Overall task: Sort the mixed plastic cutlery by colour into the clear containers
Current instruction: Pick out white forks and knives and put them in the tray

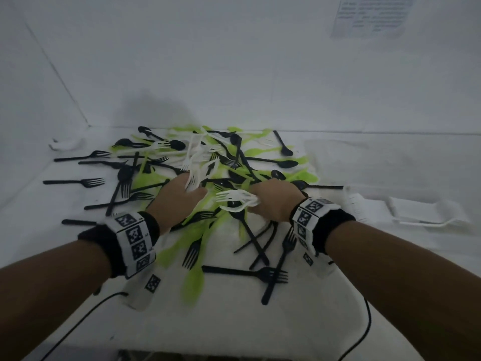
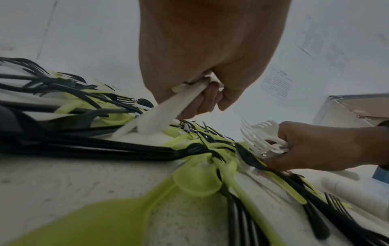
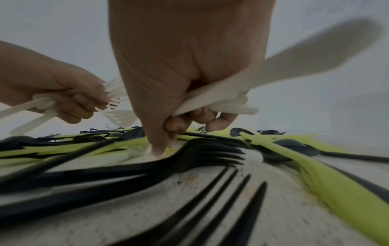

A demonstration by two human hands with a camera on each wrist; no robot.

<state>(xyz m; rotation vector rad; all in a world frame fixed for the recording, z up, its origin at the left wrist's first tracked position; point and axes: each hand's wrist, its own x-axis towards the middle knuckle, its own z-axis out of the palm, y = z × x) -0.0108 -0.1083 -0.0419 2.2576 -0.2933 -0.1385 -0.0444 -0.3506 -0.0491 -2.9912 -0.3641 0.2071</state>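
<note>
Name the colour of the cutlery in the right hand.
White; clearest in the right wrist view.

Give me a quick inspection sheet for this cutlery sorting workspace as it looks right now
Surface: white table, lightly speckled.
Job's things: mixed pile of black, green and white cutlery; clear containers at right edge.
Clutter: black forks strewn apart at left.
Grippers: left hand grips white cutlery; right hand grips white forks.
Cables: black cables at the near edge.
Surroundings: white walls, printed sheet upper right.
</note>
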